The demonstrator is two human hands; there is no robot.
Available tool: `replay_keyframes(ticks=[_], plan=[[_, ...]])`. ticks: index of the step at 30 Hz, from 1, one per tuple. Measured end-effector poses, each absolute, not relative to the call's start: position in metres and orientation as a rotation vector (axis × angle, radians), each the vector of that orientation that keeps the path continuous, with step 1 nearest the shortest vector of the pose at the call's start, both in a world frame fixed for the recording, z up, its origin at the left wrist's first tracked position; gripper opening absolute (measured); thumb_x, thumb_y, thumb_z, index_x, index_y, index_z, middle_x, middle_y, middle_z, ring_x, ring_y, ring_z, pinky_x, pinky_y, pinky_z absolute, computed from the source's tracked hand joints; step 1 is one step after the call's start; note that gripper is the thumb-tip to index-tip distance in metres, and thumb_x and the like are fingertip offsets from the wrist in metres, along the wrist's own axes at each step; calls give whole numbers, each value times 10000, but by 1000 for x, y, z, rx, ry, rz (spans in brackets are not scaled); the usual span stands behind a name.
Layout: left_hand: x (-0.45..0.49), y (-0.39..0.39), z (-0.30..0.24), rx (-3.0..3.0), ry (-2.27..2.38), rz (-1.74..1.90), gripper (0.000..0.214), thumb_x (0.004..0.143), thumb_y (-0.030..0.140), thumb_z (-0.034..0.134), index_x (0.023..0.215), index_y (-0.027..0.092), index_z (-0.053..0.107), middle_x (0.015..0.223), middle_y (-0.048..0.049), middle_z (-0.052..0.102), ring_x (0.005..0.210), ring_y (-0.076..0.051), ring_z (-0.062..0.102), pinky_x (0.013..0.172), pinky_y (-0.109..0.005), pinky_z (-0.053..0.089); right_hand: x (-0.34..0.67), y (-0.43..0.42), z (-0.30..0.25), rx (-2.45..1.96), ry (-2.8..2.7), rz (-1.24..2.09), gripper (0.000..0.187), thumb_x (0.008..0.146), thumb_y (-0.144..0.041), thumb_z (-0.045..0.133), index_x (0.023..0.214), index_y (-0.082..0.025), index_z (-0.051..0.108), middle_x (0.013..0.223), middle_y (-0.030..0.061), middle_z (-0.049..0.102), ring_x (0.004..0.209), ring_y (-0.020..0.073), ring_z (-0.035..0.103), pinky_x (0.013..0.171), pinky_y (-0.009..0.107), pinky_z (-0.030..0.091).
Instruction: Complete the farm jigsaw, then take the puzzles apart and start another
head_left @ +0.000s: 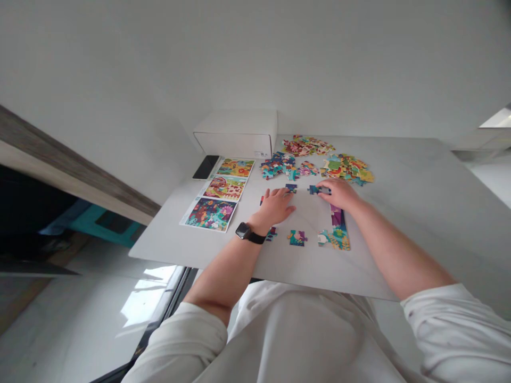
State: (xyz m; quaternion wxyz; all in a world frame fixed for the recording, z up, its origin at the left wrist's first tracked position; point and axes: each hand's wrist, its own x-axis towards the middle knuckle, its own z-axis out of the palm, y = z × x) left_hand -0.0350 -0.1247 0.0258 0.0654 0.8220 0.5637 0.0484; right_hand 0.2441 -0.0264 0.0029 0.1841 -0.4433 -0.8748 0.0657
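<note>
My left hand (275, 206) lies over the table with its fingers stretched and thumb apart, fingertips at a dark blue puzzle piece (291, 188). It partly covers other pieces at the left. The thumb and fingers of my right hand (338, 193) close on a blue puzzle piece (314, 190) at the upper right. Below that hand, a joined strip of purple and teal pieces (340, 232) runs down to a corner. A loose teal and purple piece (297, 238) lies left of this corner. Another piece (272, 233) shows beside my left wrist.
Behind my hands are piles of blue pieces (277, 165), red and cream pieces (305, 145) and yellow pieces (347, 167). Picture sheets (211, 214) and a dark phone (205, 167) lie left. A white box (235, 142) stands against the wall.
</note>
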Motion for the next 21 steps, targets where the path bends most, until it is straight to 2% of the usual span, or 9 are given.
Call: replay_keyframes(ticks=[4, 11, 21], plan=[[-36, -126, 26, 2466, 1709, 144, 489, 1057, 405, 527, 1526, 278, 581, 1644, -118, 507, 1461, -347, 510, 1285, -610, 286, 244, -27, 2, -1246, -2471, 186, 285, 902, -266, 741, 1177, -247, 814, 1232, 87, 817, 1159, 325, 742, 1068, 473, 548], [-37, -125, 23, 2498, 1695, 147, 514, 1047, 443, 560, 1528, 264, 575, 1643, -115, 507, 1472, -340, 503, 1262, -539, 347, 246, -26, -3, -1224, -2461, 157, 279, 894, -270, 750, 1162, -241, 819, 1220, 99, 817, 1152, 332, 740, 1042, 475, 552], [-36, -123, 23, 2473, 1685, 178, 512, 1041, 431, 568, 1526, 266, 580, 1651, -116, 509, 1499, -353, 478, 1247, -554, 349, 243, -26, -6, -1166, -2457, 157, 242, 897, -256, 759, 1131, -237, 820, 1188, 98, 823, 1121, 329, 744, 1039, 485, 548]])
